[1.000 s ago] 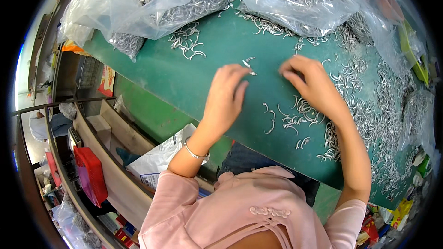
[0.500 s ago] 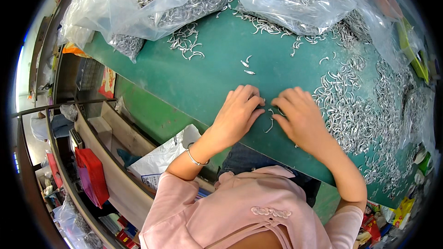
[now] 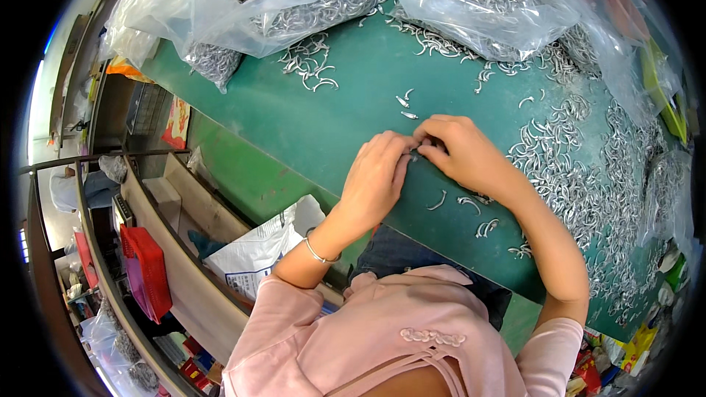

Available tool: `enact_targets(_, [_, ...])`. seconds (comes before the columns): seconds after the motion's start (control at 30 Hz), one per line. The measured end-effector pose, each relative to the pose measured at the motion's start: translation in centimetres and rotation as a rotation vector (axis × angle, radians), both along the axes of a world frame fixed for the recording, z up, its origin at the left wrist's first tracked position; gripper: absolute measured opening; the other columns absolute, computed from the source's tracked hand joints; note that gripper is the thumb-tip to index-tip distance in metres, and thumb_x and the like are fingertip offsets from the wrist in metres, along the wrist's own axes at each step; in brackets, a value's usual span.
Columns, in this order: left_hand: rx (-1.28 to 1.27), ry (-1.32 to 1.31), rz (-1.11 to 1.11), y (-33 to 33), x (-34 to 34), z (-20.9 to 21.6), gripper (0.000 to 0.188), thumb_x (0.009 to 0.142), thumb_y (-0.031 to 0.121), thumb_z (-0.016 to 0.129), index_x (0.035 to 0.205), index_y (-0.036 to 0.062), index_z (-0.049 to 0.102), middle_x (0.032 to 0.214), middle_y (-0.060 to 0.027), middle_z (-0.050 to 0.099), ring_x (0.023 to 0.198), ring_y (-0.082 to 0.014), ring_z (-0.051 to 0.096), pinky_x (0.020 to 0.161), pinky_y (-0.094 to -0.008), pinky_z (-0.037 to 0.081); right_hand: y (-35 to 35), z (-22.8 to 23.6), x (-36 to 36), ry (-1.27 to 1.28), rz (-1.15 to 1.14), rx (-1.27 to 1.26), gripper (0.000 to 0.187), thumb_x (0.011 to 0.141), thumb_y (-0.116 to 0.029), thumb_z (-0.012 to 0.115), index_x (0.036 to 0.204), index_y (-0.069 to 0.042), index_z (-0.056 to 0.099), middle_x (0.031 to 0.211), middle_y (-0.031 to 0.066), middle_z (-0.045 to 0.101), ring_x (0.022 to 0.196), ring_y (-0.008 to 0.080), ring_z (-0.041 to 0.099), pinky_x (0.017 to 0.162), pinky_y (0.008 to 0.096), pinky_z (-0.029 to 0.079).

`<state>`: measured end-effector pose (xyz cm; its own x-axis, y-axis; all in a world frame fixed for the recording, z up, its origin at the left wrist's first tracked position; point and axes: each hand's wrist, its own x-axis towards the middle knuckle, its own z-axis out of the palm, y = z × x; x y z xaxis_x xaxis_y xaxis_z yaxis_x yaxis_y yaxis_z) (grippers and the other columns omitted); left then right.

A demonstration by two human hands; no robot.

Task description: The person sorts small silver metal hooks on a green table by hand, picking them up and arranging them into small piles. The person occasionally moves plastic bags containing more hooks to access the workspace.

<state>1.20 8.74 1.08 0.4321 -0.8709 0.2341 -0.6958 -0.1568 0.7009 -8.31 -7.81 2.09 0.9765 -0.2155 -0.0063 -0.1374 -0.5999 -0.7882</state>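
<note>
My left hand (image 3: 376,180) and my right hand (image 3: 463,153) meet fingertip to fingertip just above the green table (image 3: 353,77). Both are closed in a pinch. A tiny greyish bit shows below the joined fingertips, but the fingers hide most of whatever is between them. Beyond the hands lie a few small silver metal pieces (image 3: 409,115). Nearer to me, by my right forearm, is a curved silver hook-like piece (image 3: 437,201) with several more beside it. A broad heap of the same curved pieces (image 3: 559,176) spreads to the right of my right hand.
Clear plastic bags (image 3: 294,11) full of curved metal pieces stand along the far side, with another large bag (image 3: 500,11) farther right. A yellow-green tray (image 3: 662,92) sits at the far right. To the left are a shelf, a red basket (image 3: 147,272) and a white sack (image 3: 265,246).
My right hand has moved up and left until its fingertips meet those of my left hand. Curved pieces near the table's front edge, earlier partly behind it, now show.
</note>
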Motion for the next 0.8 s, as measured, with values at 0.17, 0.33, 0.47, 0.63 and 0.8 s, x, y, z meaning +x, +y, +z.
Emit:
enact_targets(0.17, [-0.022,-0.11,-0.042,-0.2,0.0,1.3,0.03,0.08,-0.004,0.069,0.108,0.0025,0.061,0.11,-0.0134,0.055,0.101,-0.0324,0.054,0.086,-0.0406,0.044,-1.0,2.0,-3.7,0.038,-0.126,-0.002,0.022,0.079,-0.005,0.071,0.099,-0.002,0.064,0.098,0.0147,0.062,0.099,0.0335,0.059,0.082,0.0439,0.047])
enact_targets(0.33, [0.092,-0.119,-0.152,0.5,0.8,-0.3,0.031,0.079,0.001,0.071,0.109,0.004,0.062,0.11,-0.0115,0.054,0.102,-0.031,0.053,0.086,-0.0384,0.041,1.6,1.6,-7.7,-0.046,0.049,-0.287,0.027,0.074,-0.006,0.075,0.098,-0.004,0.062,0.119,0.0112,0.053,0.115,0.0323,0.048,0.091,0.0439,0.04])
enact_targets(0.47, [-0.003,-0.065,-0.123,0.0,-0.8,0.7,0.023,0.08,0.001,0.07,0.102,0.004,0.063,0.105,-0.0106,0.055,0.099,-0.0303,0.054,0.085,-0.0384,0.041,0.7,1.8,-10.3,-0.019,-0.072,-0.32,0.03,0.073,-0.006,0.075,0.099,-0.003,0.062,0.115,0.0118,0.054,0.111,0.0325,0.05,0.091,0.0428,0.04])
enact_targets(0.63, [-0.005,-0.056,-0.153,0.4,-0.7,-0.7,0.02,0.081,-0.007,0.065,0.099,0.0021,0.062,0.1,-0.0114,0.056,0.093,-0.0311,0.055,0.081,-0.0387,0.044,1.9,1.7,-11.5,0.003,-0.135,-0.349,0.028,0.074,-0.004,0.074,0.099,-0.004,0.062,0.11,0.0094,0.056,0.104,0.0305,0.052,0.087,0.0417,0.04])
enact_targets(0.8, [0.011,-0.008,-0.081,1.6,-0.3,-0.4,0.024,0.078,-0.013,0.062,0.098,0.0008,0.062,0.101,-0.0122,0.056,0.092,-0.0316,0.055,0.079,-0.0387,0.046,1.8,2.0,-10.9,-0.014,-0.164,-0.319,0.025,0.075,-0.005,0.074,0.096,-0.004,0.063,0.104,0.0091,0.055,0.098,0.0295,0.051,0.084,0.0409,0.039])
